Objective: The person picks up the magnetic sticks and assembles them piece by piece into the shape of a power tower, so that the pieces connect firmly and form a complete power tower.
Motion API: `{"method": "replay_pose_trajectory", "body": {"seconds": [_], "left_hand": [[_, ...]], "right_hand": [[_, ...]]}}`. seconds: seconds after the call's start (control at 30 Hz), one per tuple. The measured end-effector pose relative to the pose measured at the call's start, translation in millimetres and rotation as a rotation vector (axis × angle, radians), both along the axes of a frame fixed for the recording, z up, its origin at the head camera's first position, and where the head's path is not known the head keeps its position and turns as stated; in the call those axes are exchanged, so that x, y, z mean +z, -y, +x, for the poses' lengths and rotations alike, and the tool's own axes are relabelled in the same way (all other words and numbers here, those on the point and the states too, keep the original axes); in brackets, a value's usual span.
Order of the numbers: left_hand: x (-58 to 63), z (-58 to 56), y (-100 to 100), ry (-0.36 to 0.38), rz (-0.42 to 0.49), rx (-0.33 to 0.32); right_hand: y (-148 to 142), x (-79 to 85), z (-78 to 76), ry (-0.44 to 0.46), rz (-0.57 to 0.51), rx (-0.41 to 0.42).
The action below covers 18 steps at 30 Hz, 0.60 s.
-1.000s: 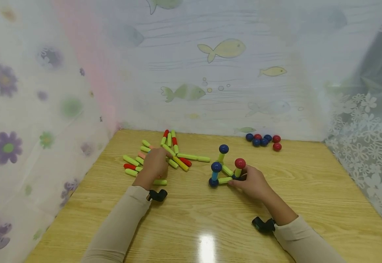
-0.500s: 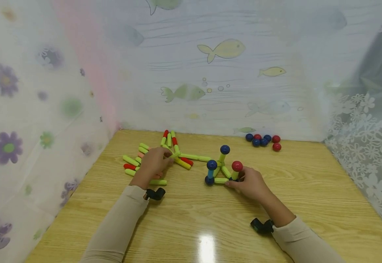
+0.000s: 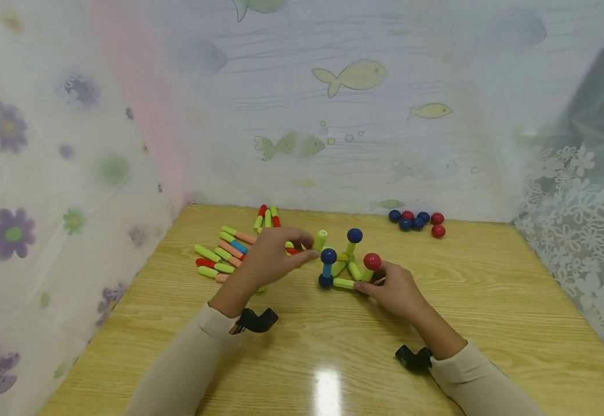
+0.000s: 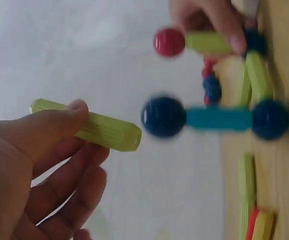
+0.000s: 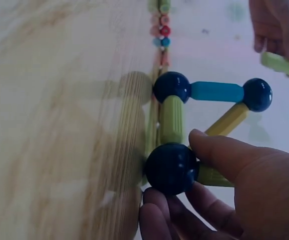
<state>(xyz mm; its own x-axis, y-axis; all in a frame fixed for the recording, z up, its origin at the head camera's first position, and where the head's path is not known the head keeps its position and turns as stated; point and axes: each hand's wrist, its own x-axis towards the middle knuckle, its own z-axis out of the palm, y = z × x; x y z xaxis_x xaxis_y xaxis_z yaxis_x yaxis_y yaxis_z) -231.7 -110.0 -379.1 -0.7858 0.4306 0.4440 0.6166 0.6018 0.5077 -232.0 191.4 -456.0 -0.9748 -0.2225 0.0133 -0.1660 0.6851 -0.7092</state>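
My left hand (image 3: 275, 259) pinches a yellow-green magnetic stick (image 4: 109, 131) between thumb and fingers, raised upright just left of the ball-and-stick frame. The frame has a triangular base of yellow-green sticks, with a green stick (image 3: 343, 283) along its front side. From its corners rise three posts: one with a red ball (image 3: 372, 262) on top, two with blue balls, the front-left one on a light-blue stick (image 5: 217, 91). My right hand (image 3: 398, 290) grips the dark blue corner ball (image 5: 170, 169) under the red-topped post; in the head view its fingers mostly hide that ball.
Left of the frame lies a pile of green, red, orange and blue sticks (image 3: 229, 248), partly behind my left arm. Several loose blue and red balls (image 3: 418, 223) sit at the table's back right. A fish-patterned curtain (image 3: 354, 144) closes off the back edge.
My left hand has lifted the yellow-green stick from the pile and carried it right, turning it upright. The frame has slid slightly left, my right hand staying on it.
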Motion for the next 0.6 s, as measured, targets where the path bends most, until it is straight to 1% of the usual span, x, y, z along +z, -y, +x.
{"method": "replay_pose_trajectory", "body": {"seconds": [0.07,0.13,0.23,0.3,0.37,0.43,0.5,0.6], "left_hand": [[-0.2,10.6,-16,-0.100,-0.092,-0.036],[-6.0,18.5,-30,-0.184,-0.200,-0.033],[-19.7,25.8,-49,-0.278,-0.368,0.020],[-29.8,26.9,-58,-0.328,-0.448,0.061],[-38.1,26.9,-63,-0.370,-0.497,0.106],[-44.2,25.9,-66,-0.405,-0.519,0.147],[-47.0,25.2,-68,-0.426,-0.523,0.180],[-49.9,23.2,-69,-0.430,-0.542,0.213]], "right_hand": [[0,0.2,0.4,-0.007,-0.003,0.003],[0,0.0,0.7,-0.012,-0.001,0.004],[0,-1.1,1.1,-0.008,-0.001,0.001],[0,-1.5,1.2,-0.003,-0.002,-0.002],[1,-1.5,1.3,0.001,-0.005,-0.005],[1,-1.2,1.2,-0.002,-0.006,-0.001],[2,-0.8,1.2,-0.005,-0.003,-0.001],[2,-0.2,1.1,-0.009,0.000,0.001]]}}
